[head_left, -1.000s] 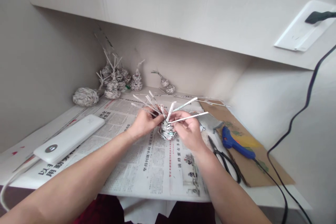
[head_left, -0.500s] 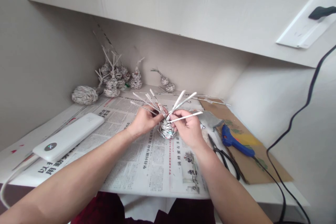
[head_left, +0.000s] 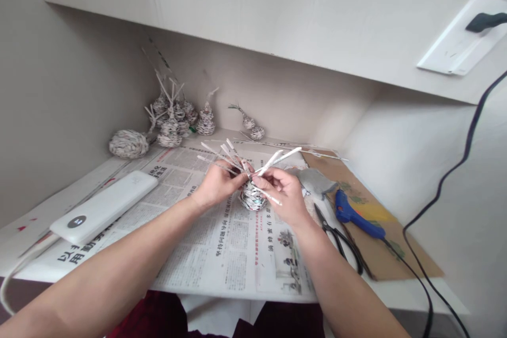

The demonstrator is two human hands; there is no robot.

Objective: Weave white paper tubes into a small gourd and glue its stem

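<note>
A small round weave of rolled newspaper point(head_left: 253, 197) stands on the newspaper sheet point(head_left: 245, 253) in front of me, with several paper sticks fanning out from its top. My left hand point(head_left: 222, 181) is closed at the weave's upper left, thumb and fingers pinching the base of the sticks there. On the other side my right hand point(head_left: 282, 190) pinches a paper stick point(head_left: 271, 197) that slants down to the right across the weave. Two more sticks rise past its fingers. The fingertips partly cover the neck of the weave.
Several woven paper gourds point(head_left: 169, 132) stand at the back left. A white power bank point(head_left: 106, 203) with a cable lies at left. Scissors point(head_left: 336, 235), a grey cloth point(head_left: 317, 180) and a blue glue gun point(head_left: 356, 215) on cardboard point(head_left: 400, 259) lie at right. A black cord point(head_left: 439, 179) hangs there.
The stick at my right hand has swung from pointing right to slanting downward. The other right-hand sticks lean lower. My left hand has stayed at the weave.
</note>
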